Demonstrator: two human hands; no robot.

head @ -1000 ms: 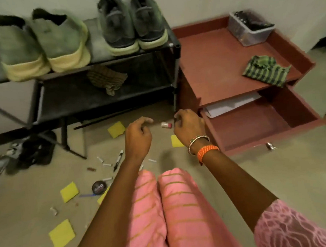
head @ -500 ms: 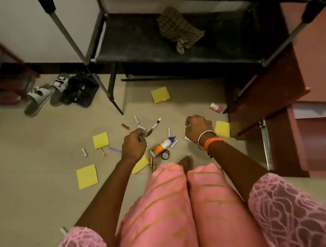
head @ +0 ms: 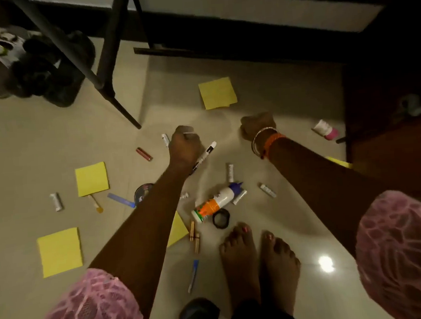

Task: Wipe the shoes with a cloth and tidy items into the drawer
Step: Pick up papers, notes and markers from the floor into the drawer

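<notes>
At the far left, dark sandals (head: pixel 41 71) lie on the floor (head: pixel 17 153) beside the black legs of the shoe rack (head: pixel 113 74); the shoes and the cloth are out of this view. Lower left, a yellow sticky note (head: pixel 60 252) lies flat, with a second note (head: pixel 92 178) above it and a small white tube (head: pixel 56 202) between them at the left; a blue stick (head: pixel 121 200) and a round dark tin (head: pixel 143 192) lie just right of the second note, the tin partly behind the left forearm.

The left hand (head: pixel 184 146) is held over the floor, its fingers (head: pixel 185 133) curled into a fist round something thin and pale whose nature I cannot tell; a black and white marker (head: pixel 205 156) shows just beside its wrist, and whether it is held or lying on the floor is unclear.

In the middle, a white and orange bottle with a blue cap (head: pixel 216 201) lies on its side, a black ring (head: pixel 221 218) touching its lower end, gold tubes (head: pixel 194 237) just left of that; bare feet (head: pixel 258 255) stand below. A third yellow note (head: pixel 217 93) lies above.

The right hand (head: pixel 257 126), with bangles at the wrist, is fisted with its fingers hidden, so what they hold cannot be told. Right of it a small white and pink container (head: pixel 325 129) lies on the floor near the dark red cabinet (head: pixel 390 146); the drawer itself cannot be made out.
</notes>
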